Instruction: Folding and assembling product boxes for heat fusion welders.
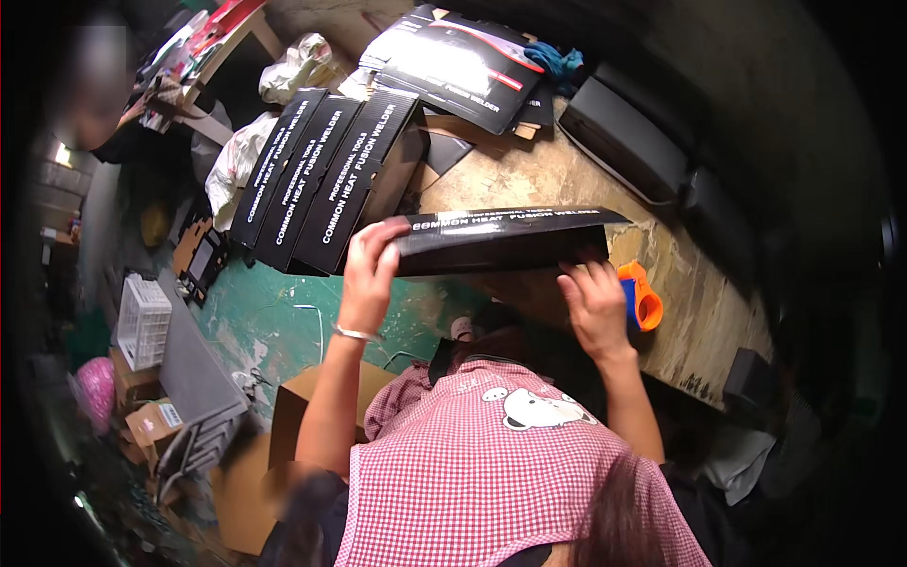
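Observation:
A long black cardboard box (501,250) with white lettering spans the gap between my two hands, over the near edge of the wooden table. My left hand (371,269) grips its left end, thumb and fingers around the corner. At the right end, my right hand (597,300) has its fingers bent against the lower edge; its fingertips are partly hidden in shadow. The lettered panel along the top looks like a flap, tilted over the dark side. Just beyond my right hand lies an orange and blue tape dispenser (642,300) on the table.
Three similar black boxes (326,180) stand side by side at the table's left. Flat glossy black cartons (453,71) are piled at the back. A dark case (624,137) borders the wooden table (699,302). An open brown carton (250,491) sits below left, near a white crate (144,321).

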`<state>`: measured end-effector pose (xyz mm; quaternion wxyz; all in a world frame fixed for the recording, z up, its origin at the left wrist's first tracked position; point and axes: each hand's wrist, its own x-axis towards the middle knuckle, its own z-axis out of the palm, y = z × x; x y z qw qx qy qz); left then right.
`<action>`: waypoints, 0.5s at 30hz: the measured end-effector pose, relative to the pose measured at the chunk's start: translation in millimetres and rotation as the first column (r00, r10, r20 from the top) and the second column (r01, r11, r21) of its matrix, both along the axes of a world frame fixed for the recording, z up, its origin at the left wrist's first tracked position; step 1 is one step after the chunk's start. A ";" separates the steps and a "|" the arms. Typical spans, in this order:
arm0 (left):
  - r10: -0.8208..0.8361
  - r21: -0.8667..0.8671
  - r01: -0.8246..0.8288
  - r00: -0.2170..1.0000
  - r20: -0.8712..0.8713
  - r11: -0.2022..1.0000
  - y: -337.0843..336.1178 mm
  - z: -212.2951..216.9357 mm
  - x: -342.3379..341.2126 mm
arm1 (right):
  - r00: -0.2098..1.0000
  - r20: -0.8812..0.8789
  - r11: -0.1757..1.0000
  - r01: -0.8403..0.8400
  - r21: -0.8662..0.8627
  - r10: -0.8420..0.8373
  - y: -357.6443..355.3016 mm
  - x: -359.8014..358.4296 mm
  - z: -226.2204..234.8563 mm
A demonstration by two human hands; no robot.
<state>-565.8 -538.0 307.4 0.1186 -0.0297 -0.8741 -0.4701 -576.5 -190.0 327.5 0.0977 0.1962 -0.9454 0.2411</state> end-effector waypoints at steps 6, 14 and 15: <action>-0.134 -0.603 0.082 0.990 -0.041 0.793 16.8 -4.5 18.5 | 0.932 -0.237 0.949 -0.223 0.221 0.274 3.0 -51.8 50.9; -0.297 -0.582 0.248 0.955 0.012 0.774 21.2 13.6 -20.7 | 0.937 -0.077 0.878 -0.288 0.382 0.341 18.3 -80.1 -5.5; -0.297 -0.605 0.283 0.951 0.080 0.744 22.9 20.5 -25.1 | 0.952 -0.028 0.893 -0.276 0.355 0.306 17.8 -83.6 -6.5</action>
